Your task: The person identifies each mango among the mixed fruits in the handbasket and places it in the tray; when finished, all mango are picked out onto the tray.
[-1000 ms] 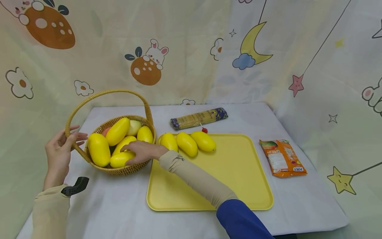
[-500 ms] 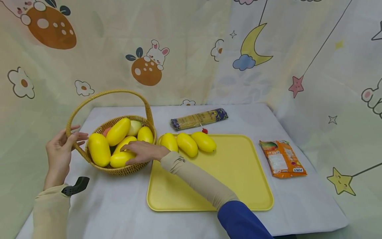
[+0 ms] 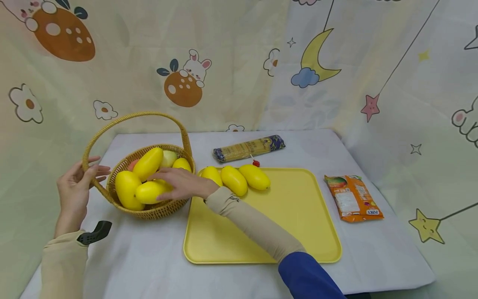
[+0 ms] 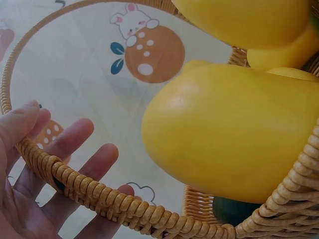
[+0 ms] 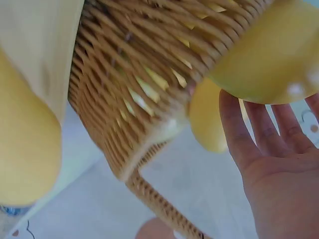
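Gripping the front yellow fruit (image 3: 149, 193) between thumb and bent fingers, the right hand (image 3: 184, 182) is open only as wide as this fruit. The fruit is at the near side of the wicker basket (image 3: 154, 214); I cannot tell whether it is slightly raised. Its skin looks smooth and a little shiny, so I judge it firm, rather light and easy to slip; the thick middle should give a safer hold than the rounded end. The left hand (image 3: 72, 193) holds the basket handle (image 3: 140, 114) with fingers loosely spread. Beside the basket, three yellow fruits (image 3: 234, 181) lie on the tray (image 3: 276, 228).
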Tool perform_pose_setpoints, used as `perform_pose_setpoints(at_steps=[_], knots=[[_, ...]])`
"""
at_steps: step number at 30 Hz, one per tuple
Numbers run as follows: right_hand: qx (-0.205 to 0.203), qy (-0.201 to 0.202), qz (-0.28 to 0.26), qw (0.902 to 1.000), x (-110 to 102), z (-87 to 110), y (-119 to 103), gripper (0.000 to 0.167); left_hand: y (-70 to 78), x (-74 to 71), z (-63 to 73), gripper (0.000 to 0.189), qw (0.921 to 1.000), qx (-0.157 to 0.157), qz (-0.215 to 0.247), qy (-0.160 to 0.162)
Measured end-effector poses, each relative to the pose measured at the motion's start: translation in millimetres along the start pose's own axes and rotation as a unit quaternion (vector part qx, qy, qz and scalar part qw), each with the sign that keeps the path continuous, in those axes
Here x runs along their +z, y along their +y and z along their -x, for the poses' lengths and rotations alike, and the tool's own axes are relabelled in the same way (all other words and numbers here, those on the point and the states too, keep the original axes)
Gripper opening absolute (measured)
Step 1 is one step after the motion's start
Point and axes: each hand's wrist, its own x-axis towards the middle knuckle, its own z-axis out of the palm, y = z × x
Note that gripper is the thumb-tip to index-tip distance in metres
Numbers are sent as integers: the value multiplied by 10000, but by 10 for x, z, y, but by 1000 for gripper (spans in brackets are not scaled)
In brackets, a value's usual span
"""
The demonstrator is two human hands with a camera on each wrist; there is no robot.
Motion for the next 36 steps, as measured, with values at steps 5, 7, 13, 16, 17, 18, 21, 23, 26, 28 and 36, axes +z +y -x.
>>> perform_pose_setpoints(at_steps=[5, 7, 13, 16, 17, 18, 21, 23, 26, 28, 36], knots=[[-125, 404, 22, 9991, -152, 170, 45, 57, -17, -2, 6, 40, 10000, 28, 55, -34], [-193, 610, 44, 9979, -222, 256, 84, 56, -24, -7, 6, 39, 9999, 50, 115, -65], [-89, 980, 172, 9950, -412, 590, 260, 53, -29, -19, 2, 39, 9998, 109, 151, -117], [172, 1016, 133, 9946, -480, 769, 362, 53, -25, -32, 1, 39, 9998, 116, 114, -115], [264, 1027, 123, 9943, -497, 830, 398, 53, -24, -34, 0, 39, 9998, 100, 98, -107], [363, 1036, 107, 9939, -511, 892, 437, 53, -24, -35, 0, 40, 9999, 84, 89, -102], [682, 1098, -8, 9916, -554, 1100, 546, 54, -26, -32, -10, 41, 9999, 66, 76, -100], [829, 1184, -16, 9895, -579, 1237, 628, 54, -28, -26, -21, 40, 9999, 90, 41, -119], [1016, 1298, -11, 9863, -613, 1426, 740, 55, -24, -25, -35, 39, 9998, 136, 36, -151], [1165, 1342, 37, 9841, -629, 1534, 816, 56, -18, -31, -38, 39, 9998, 144, 23, -153], [2042, 1487, 526, 9661, -619, 1884, 1069, 57, -6, -34, -27, 41, 9999, 65, -26, -152]])
